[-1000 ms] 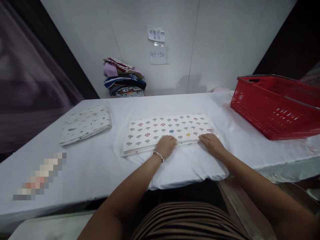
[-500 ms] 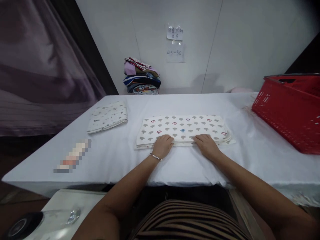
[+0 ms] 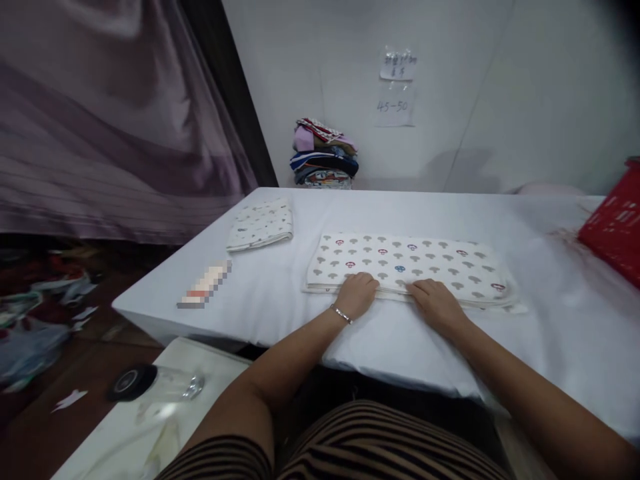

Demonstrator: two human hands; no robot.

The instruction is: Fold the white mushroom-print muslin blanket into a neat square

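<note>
A white cloth point(image 3: 390, 260) printed with grey, red and blue mushrooms lies folded into a long flat strip on the white-covered table point(image 3: 280, 300). At its near edge, left of centre, my left hand point(image 3: 357, 293) has its fingers closed over the layered fold; a bracelet circles the wrist. My right hand point(image 3: 435, 303) grips the same edge a short way to the right, fingers bent over it. Both thumbs are mostly hidden. Farther left lies another folded white cloth point(image 3: 263, 225) with a small print.
A pixelated item point(image 3: 205, 285) lies near the table's left edge. Stacked fabrics point(image 3: 325, 153) stand by the wall, below paper signs point(image 3: 395, 103). A red basket point(image 3: 615, 220) is at the right. A clear jar with a black lid point(image 3: 133, 383) lies on a lower white surface.
The view has turned left, so things appear farther right and the basket is partly cut off. Both hands stay at the mushroom-print cloth's near edge.
</note>
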